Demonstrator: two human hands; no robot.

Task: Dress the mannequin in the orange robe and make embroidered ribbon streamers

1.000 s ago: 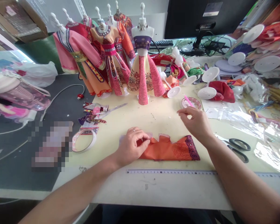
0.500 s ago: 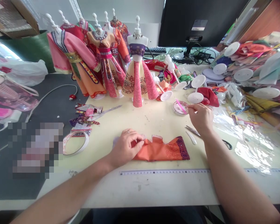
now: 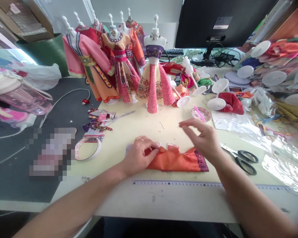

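Observation:
An orange fabric piece (image 3: 177, 161) with a dark purple patterned end lies on the table behind a ruler (image 3: 188, 183). My left hand (image 3: 141, 152) rests at its left end, thumb and fingers pinched on the cloth. My right hand (image 3: 201, 135) hovers above the right end, thumb and index finger apart, with nothing visible between them. Black-handled scissors (image 3: 245, 158) lie right of it, partly behind the wrist. A round dish (image 3: 207, 114) with a pink stick (image 3: 199, 112) stands behind the right hand.
Mannequins in small dresses (image 3: 155, 82) stand at the back, with a monitor (image 3: 218, 23) behind. A tape roll (image 3: 87, 148), fabric scraps (image 3: 99, 119) and a phone-like blurred object (image 3: 52, 148) lie left. Clear plastic bags (image 3: 283, 168) and doll stands (image 3: 216, 104) lie right.
My right hand has moved from beside the round dish toward the orange fabric, and its fingers have parted. My left hand stays on the cloth. The whole view has shifted slightly.

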